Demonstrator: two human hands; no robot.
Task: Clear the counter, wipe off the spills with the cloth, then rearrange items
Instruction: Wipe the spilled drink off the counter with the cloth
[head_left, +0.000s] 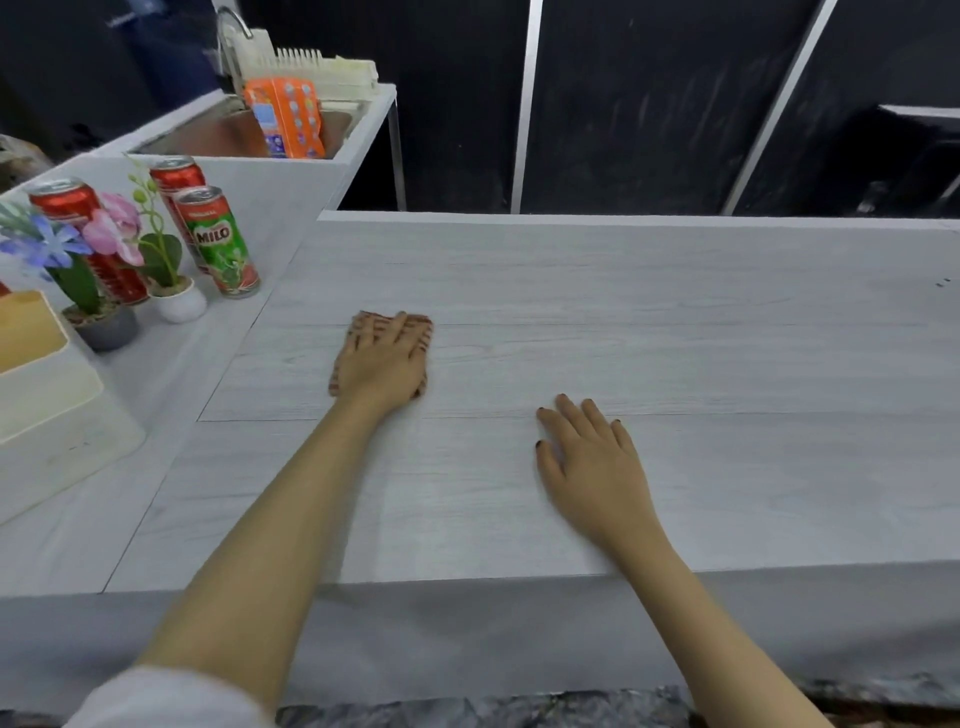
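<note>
My left hand (384, 358) lies flat on a small brown patterned cloth (423, 330), pressing it onto the pale wood-grain counter (675, 322). Only the cloth's edges show around the fingers. My right hand (592, 462) rests palm down on the counter to the right of the cloth, fingers spread, with nothing in it. On the side counter to the left stand a green Milo can (218, 241), two red cans (65, 205), and two small potted artificial flowers (174, 299).
A white and tan box (47, 395) sits at the far left edge. Behind the cans is a steel sink (223, 132) with an orange packet (285, 117) in it, a faucet and a white dish rack. Dark panels stand behind the counter.
</note>
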